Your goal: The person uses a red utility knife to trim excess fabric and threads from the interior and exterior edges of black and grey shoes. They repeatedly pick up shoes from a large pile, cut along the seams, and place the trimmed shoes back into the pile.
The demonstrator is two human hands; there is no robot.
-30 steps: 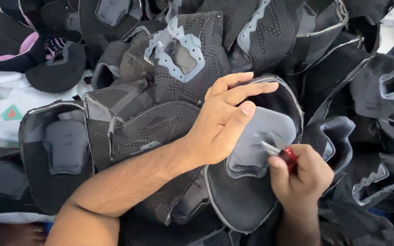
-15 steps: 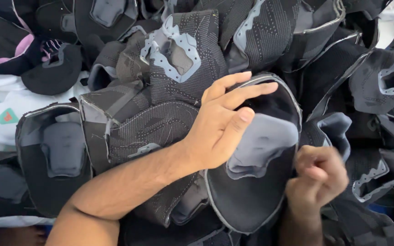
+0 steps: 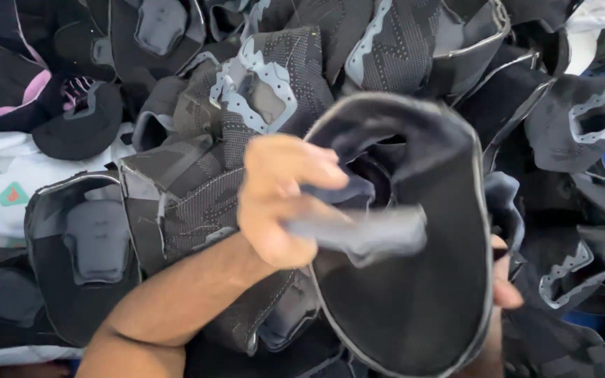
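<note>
Shoe upper (image 3: 414,280), black, lifts off the pile (image 3: 176,203) as left hand (image 3: 281,199) fingers clamp its grey tongue (image 3: 365,234); right hand (image 3: 502,280) steadies behind, grip hidden.

The black shoe upper (image 3: 414,294) hides most of the right hand (image 3: 502,280); the left hand (image 3: 281,199) is motion-blurred.

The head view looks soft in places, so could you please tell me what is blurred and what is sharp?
In the head view, the left hand and grey tongue flap smear with motion; the surrounding pile of shoe uppers stays sharp under even, glare-free light.
</note>
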